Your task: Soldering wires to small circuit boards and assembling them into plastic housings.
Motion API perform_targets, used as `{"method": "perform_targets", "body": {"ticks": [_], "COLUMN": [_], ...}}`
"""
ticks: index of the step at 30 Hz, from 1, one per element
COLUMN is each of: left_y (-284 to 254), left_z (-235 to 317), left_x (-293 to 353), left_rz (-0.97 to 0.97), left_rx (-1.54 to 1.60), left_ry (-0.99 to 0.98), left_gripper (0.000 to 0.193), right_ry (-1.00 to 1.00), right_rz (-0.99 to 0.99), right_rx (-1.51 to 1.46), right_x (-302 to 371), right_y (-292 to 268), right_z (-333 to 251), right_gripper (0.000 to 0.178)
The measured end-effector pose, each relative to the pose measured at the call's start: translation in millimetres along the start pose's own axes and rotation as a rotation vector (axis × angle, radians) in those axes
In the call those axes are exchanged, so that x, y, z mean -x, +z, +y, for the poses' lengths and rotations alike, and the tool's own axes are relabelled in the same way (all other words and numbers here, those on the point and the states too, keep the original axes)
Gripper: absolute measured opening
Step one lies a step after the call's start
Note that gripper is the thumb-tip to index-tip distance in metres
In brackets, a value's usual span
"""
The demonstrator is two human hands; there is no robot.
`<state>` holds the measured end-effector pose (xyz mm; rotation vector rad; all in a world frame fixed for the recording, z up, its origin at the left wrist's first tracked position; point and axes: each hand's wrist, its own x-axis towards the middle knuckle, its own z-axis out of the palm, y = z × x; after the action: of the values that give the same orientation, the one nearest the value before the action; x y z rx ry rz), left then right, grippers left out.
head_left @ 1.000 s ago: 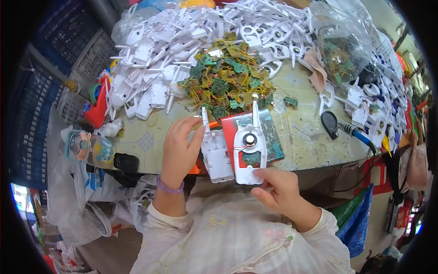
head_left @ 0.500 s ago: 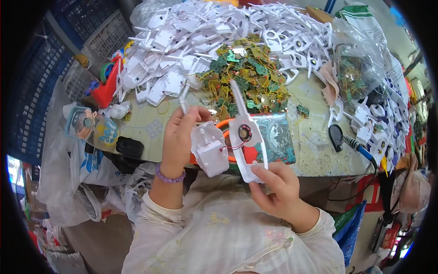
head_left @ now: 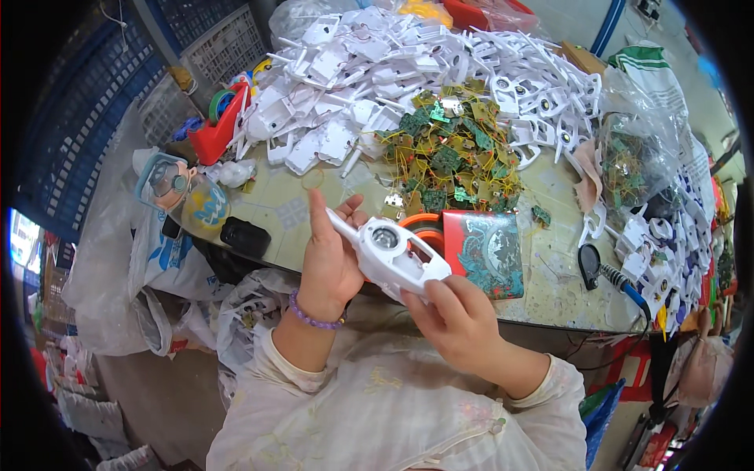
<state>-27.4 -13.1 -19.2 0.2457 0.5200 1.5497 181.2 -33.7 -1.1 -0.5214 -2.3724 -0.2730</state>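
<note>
A white plastic casing (head_left: pixel 397 255) with a handle, a round speaker grille and an open window is held tilted in front of me. Its two halves now lie against each other; whether they are fully closed I cannot tell. My left hand (head_left: pixel 331 255), wearing a purple bead bracelet, cradles the handle end across its palm, thumb raised. The fingers of my right hand (head_left: pixel 455 318) pinch the opposite, lower end. Just beyond the casing are an orange ring-shaped roll (head_left: pixel 424 229) and a red and teal patterned box or book (head_left: pixel 485 255).
White casing parts (head_left: pixel 330 118) are heaped across the back of the table (head_left: pixel 542 290). Green circuit boards with yellow wires (head_left: pixel 448 153) form a pile before them. A red tape dispenser (head_left: pixel 220 129), bottle (head_left: pixel 188 196) and black case (head_left: pixel 246 237) stand left; a soldering iron (head_left: pixel 616 279) lies right.
The two casing halves, held apart with a red wire between them, have come together into one piece. My left hand has shifted from the rear half's handle to cradling the joined casing.
</note>
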Motion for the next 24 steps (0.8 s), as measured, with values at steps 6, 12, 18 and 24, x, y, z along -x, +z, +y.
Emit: {"method": "perform_targets", "body": {"ticks": [6,12,18,24], "left_y": [-1,-68,-113,-1], "left_z": [23,144,127,47], "left_x": [15,80,110,80], "left_rz": [0.108,-0.247,0.240,0.033], "left_rx": [-0.229,-0.822,-0.689,-0.455], "left_ry": [0.075,-0.091,0.117,0.349], "left_gripper": [0.025,0.020,0.019,0.036], "right_ry": [-0.088,-0.017,0.081,0.144], "right_rz": [0.005,0.091,0.044,-0.038], "right_rx": [-0.284,-0.404,-0.494,-0.592], "right_x": [-4,21,28,-31], "right_y": [-1,-10,-4,14], "right_z": [-2,6,16,-27], "right_gripper": [0.032,0.037,0.038,0.049]}}
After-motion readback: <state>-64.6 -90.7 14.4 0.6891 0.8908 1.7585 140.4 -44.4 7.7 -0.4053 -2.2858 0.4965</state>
